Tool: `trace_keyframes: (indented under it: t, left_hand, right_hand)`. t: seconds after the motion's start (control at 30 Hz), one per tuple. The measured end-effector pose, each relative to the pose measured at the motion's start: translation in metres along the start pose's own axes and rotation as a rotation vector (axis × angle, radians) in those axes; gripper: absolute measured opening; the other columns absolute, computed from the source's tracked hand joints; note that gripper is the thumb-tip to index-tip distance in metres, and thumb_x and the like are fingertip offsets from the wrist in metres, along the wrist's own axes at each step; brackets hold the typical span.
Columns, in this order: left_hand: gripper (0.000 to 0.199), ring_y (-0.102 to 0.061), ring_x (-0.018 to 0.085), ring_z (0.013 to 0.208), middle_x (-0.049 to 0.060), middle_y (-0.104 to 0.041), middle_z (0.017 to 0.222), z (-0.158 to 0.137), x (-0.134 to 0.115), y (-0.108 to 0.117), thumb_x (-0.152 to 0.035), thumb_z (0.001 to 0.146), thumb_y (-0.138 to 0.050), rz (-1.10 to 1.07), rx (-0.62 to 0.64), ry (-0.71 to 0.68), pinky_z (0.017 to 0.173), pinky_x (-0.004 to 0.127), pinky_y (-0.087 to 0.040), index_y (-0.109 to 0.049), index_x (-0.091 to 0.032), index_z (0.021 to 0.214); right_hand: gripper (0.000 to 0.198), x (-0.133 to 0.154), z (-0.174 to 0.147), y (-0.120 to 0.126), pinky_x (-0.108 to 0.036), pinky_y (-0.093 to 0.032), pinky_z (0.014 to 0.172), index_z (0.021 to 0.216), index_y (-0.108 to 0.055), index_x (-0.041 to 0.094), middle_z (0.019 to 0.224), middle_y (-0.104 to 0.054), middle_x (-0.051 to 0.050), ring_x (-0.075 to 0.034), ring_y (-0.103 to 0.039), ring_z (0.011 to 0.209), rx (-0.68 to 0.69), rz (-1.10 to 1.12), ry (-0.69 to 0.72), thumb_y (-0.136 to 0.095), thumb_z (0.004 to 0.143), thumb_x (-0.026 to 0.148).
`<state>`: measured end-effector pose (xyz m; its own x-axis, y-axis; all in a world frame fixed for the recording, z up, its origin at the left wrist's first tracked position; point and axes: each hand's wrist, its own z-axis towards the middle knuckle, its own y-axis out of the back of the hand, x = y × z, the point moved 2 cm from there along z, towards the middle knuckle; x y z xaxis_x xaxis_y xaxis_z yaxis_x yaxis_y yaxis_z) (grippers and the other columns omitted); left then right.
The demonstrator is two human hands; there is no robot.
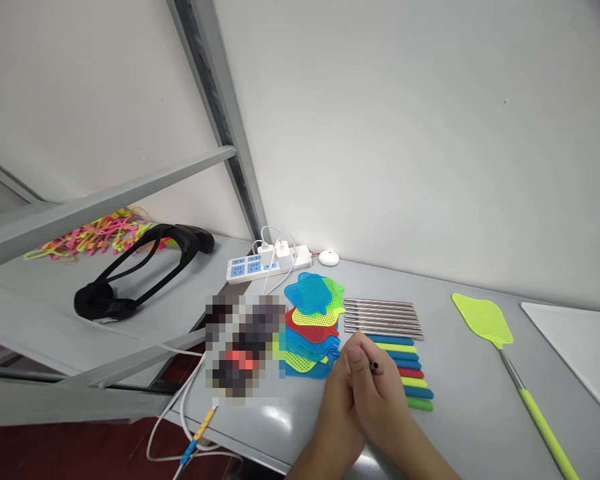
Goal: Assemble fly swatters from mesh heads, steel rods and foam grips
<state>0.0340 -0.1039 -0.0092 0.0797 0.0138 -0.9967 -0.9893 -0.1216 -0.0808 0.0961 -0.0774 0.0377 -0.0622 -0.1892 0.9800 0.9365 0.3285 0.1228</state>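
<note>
My left hand (336,405) and my right hand (379,390) are pressed together over the front of the table, both with closed fingers. Out of the right fist pokes the dark, hollow end of a metal tube (375,367). What the left fingers grip is hidden behind the clasped hands. Just beyond them lie several fly swatter heads (314,332) in blue, green, yellow and red, piled loosely. A row of thin steel tubes (383,318) rests to their right. Below that row, several coloured handle sleeves (414,373) lie side by side, partly covered by my right hand.
An assembled yellow-green fly swatter (485,320) lies at right, near a white tray (580,340). A power strip (253,265) with chargers and a white round device (329,258) stand by the wall. At left are a pixelated item (245,353), cables, a shelf frame (130,187) and a black headset (145,270).
</note>
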Motion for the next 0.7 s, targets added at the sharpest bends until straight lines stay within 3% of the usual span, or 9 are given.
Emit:
trace_keyframes:
  t: [0.43,0.7]
  left_hand:
    - [0.021,-0.052,0.017,0.077,0.004,-0.059,0.082,0.000,0.013,0.000,-0.032,0.095,-0.045,0.138,-0.034,-0.084,0.063,0.027,-0.041,-0.055,-0.017,0.085]
    - [0.025,-0.054,0.018,0.076,0.005,-0.062,0.082,-0.004,0.009,0.001,-0.037,0.095,-0.046,0.009,-0.064,-0.077,0.065,0.027,-0.044,-0.059,-0.018,0.085]
  right_hand:
    - [0.038,-0.011,0.001,0.000,-0.025,-0.029,0.052,0.068,-0.038,0.023,0.060,-0.039,0.004,-0.012,-0.034,0.056,-0.002,0.014,-0.021,-0.036,0.099,0.044]
    - [0.039,-0.007,0.001,-0.004,-0.025,-0.028,0.053,0.067,-0.037,0.022,0.060,-0.037,0.005,-0.012,-0.033,0.057,0.016,0.003,-0.020,-0.038,0.098,0.046]
